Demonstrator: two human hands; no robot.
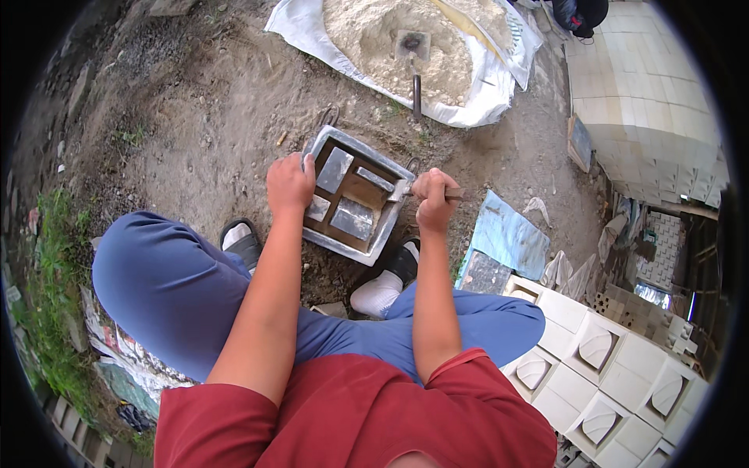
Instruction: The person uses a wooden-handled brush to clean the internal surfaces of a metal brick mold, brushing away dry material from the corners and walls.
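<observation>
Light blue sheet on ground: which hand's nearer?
Right. The right hand is left of the light blue sheet, right of the grey rectangular frame; the left hand is farther left, at that frame's left side.

Open-topped, box-shaped casting mould, grey-rimmed, lying askew on bare soil; four flat, rectangular grey inserts stand within its brown interior. Small scraper, its blade pale-smeared, held roughly level at the mould's right-hand wall.

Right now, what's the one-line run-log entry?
left hand: touching left rim of grey rectangular mould | right hand: gripping flat grey-bladed tool at mould's right rim | ahead: pale powder heap on white sheet
</observation>
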